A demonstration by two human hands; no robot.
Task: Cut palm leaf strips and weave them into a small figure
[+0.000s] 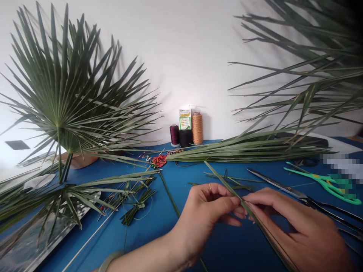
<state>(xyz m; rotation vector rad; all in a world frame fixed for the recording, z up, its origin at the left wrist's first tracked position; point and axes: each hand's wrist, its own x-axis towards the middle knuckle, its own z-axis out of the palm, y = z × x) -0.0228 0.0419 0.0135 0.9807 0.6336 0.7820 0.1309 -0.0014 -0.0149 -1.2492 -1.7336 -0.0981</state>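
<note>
A long green palm leaf strip point(219, 176) runs slantwise between my hands, its narrow tip pointing up and left. My left hand point(211, 207) pinches it between thumb and fingers; a ring shows on one finger. Close beside it, my right hand point(295, 226) grips the same strip with thumb and forefinger, and the rest of the strip trails down under that hand. Several short cut leaf pieces point(235, 185) lie on the blue table just beyond my fingers. Left of my wrist rests a small tied bundle of leaf strips point(137, 207).
Large scissors point(283, 187) and green-handled scissors point(326, 181) lie at the right. A sheaf of long leaves point(227, 149) crosses the back, before thread spools point(197, 128) and a red rose patch point(159, 161). Fan palm leaves point(61, 113) rise at left; more fronds point(317, 71) hang upper right.
</note>
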